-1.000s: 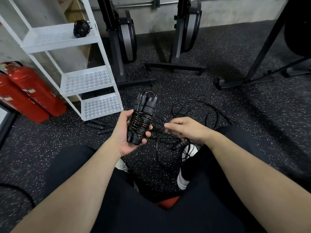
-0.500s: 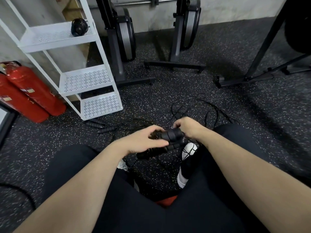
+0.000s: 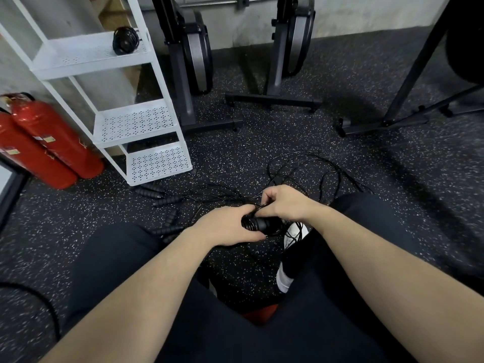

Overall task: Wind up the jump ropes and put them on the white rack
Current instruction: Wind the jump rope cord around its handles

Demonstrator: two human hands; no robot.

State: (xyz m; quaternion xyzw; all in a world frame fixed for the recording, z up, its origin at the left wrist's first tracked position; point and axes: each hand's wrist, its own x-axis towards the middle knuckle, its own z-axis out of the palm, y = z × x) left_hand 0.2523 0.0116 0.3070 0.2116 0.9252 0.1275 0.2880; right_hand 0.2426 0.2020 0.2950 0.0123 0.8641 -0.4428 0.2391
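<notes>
Head view: winding step nearly done. Left hand [image 3: 225,226] wrapped round wound rope bundle [image 3: 258,224] low at centre; right hand [image 3: 284,204] pinching the loose cord end. Next, probably: tuck the end, then carry to white rack [image 3: 157,82], far left.

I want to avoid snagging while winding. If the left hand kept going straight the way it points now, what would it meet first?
Probably the right hand. The left hand grips the wound jump rope and points right, towards the right hand pinching the cord at the bundle's end. They look almost touching, though depth is unclear.
</notes>
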